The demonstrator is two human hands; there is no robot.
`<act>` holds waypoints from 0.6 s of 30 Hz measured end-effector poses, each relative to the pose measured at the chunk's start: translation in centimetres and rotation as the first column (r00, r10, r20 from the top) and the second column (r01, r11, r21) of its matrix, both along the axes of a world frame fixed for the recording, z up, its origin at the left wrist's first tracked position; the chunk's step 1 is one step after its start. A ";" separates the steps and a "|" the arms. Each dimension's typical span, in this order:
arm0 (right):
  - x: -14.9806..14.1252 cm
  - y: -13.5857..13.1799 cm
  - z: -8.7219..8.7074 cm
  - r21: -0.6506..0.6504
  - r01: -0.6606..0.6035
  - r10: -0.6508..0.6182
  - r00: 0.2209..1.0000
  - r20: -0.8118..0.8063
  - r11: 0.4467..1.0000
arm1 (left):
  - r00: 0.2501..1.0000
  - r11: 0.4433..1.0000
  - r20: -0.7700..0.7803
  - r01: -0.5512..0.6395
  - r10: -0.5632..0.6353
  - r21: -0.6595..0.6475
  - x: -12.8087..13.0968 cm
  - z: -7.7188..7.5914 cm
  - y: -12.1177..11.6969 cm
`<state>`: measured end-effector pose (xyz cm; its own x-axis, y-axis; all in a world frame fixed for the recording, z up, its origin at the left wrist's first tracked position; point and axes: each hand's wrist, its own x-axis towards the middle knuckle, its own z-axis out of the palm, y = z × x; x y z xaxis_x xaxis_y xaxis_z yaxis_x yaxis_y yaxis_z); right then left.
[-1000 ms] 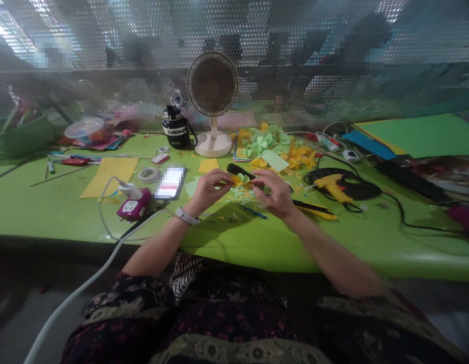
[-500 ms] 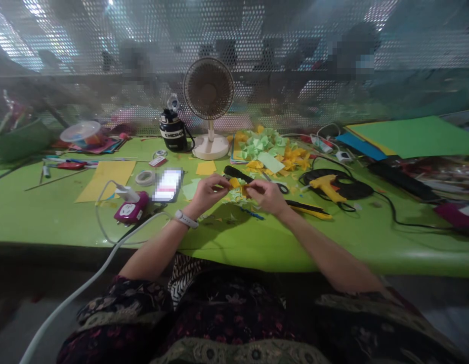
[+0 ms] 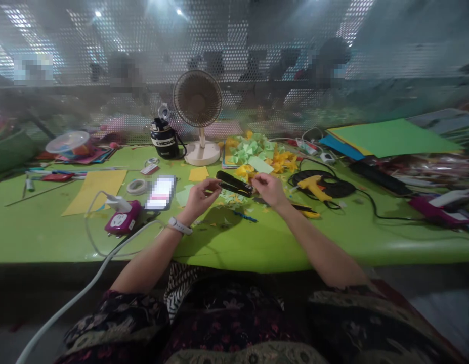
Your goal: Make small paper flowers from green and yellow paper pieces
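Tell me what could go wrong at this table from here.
The white cable rises past the left hand toward the magenta power socket; a careless arm movement could snag it and drag the socket. The yellow glue gun lies near loose yellow paper scraps; if it is hot, which the pictures cannot show, the paper might scorch. The black tong-like tool at the left hand could pinch fingers.

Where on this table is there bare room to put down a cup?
Bare green table lies in front of the left hand and right hand, and right of the right forearm, below the glue gun. Paper scraps crowd beside the fan.
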<state>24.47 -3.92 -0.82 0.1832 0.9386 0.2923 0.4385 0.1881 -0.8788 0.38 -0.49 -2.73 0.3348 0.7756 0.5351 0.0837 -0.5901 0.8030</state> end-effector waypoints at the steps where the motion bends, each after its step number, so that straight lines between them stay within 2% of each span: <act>1: 0.6 0.3 0.0 0.000 0.042 -0.042 0.999 0.013 0.999 | 1.000 1.000 -0.011 -0.004 0.004 0.009 0.0 -0.1 0.1; 5: 2.6 1.4 -0.4 0.038 0.200 -0.203 0.963 0.179 0.979 | 0.998 0.999 -0.056 -0.017 0.020 0.050 -0.1 -0.1 0.1; 8: 3.6 2.1 -0.8 0.064 0.271 -0.277 0.917 0.285 0.961 | 0.998 0.997 -0.056 -0.025 0.029 0.071 -0.1 -0.1 0.2; 18: 5.2 2.7 -0.8 0.004 0.359 -0.344 0.890 0.300 0.933 | 0.996 0.987 -0.080 -0.036 0.049 0.157 0.1 -0.1 -0.1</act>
